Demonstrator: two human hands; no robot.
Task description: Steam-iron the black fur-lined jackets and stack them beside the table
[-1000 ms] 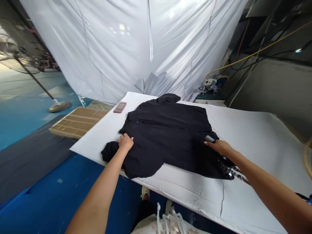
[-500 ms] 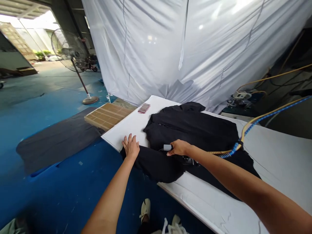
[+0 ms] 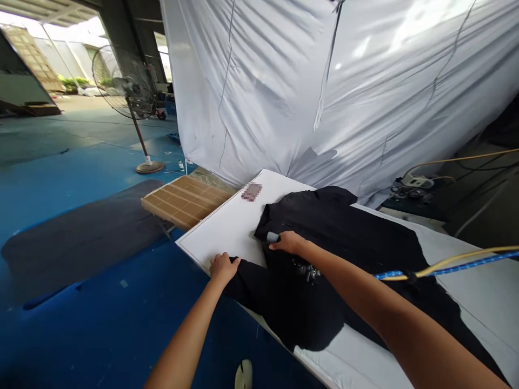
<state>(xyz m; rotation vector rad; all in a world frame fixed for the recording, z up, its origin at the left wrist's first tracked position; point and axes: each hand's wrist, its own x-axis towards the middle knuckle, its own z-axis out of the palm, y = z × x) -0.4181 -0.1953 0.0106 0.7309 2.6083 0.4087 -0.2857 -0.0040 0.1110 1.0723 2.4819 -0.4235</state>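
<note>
A black garment [image 3: 365, 232] lies spread over a white-covered table [image 3: 219, 235], one sleeve [image 3: 253, 283] stretched toward the near left edge. My left hand [image 3: 223, 268] is at the end of that sleeve, fingers curled over it and thumb to the right. Over the garment's front, my right hand [image 3: 288, 242] is closed round the handle of a steam iron [image 3: 273, 237]. The handle's grey end sticks out past the fingers, and metal fittings show below the wrist. The iron's dark base blends into the cloth, so its outline cannot be made out.
A yellow hose and blue cable [image 3: 430, 270] run in from the right above the garment. A brown carton [image 3: 186, 197] adjoins the table's left end. White sheeting [image 3: 267, 97] hangs behind. A pedestal fan [image 3: 133, 97] stands on the blue floor, near a dark mat [image 3: 89, 237].
My left fingers, spread flat before, are now curled at the sleeve's end. The iron has moved away from the sleeve, up onto the garment's front. The camera view has shifted.
</note>
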